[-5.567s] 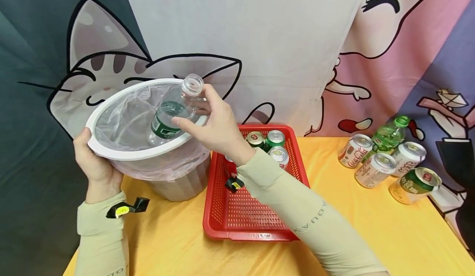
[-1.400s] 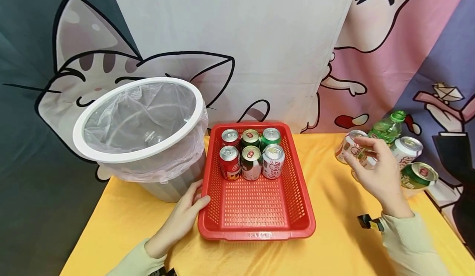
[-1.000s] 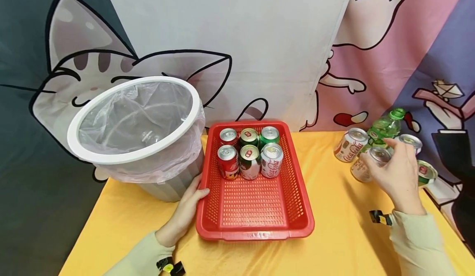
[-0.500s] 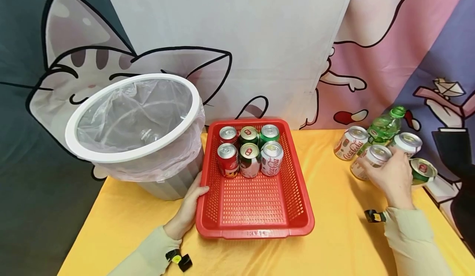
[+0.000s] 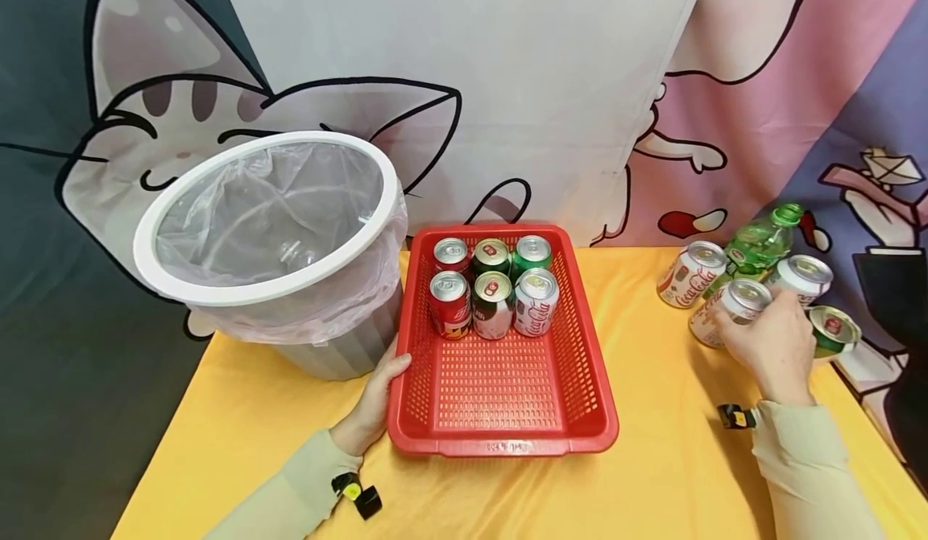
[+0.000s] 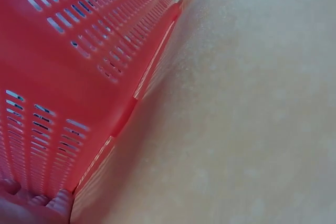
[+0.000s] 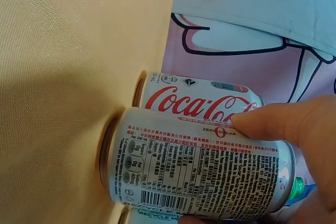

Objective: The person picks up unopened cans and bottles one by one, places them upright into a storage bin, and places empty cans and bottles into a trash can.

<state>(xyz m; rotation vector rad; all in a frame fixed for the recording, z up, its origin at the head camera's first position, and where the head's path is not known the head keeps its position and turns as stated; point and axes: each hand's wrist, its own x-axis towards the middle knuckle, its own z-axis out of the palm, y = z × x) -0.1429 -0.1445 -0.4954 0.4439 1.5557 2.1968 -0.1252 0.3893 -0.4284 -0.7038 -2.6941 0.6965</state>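
With six cans (image 5: 493, 314) in the basket (image 5: 500, 395) the left hand (image 5: 377, 399) holds, the right-hand grip (image 5: 779, 342) clasps a white can (image 5: 706, 326) at its three o'clock, leaving three others (image 5: 692, 278) and a green bottle (image 5: 757, 246) outside.

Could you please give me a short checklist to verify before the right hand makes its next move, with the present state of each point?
1. Right hand has a grip on the white can: ok, the thumb and fingers hold its sides.
2. Left hand steadies the red basket: ok, it holds the left side.
3. Free room in the basket: ok, its near part shows bare floor.
4. Six cans in the basket are upright: ok.
5. Gripped can is free of the green bottle and neighbouring cans: cannot tell, they stand very close.
6. Gripped can is empty: cannot tell, the inside is hidden.
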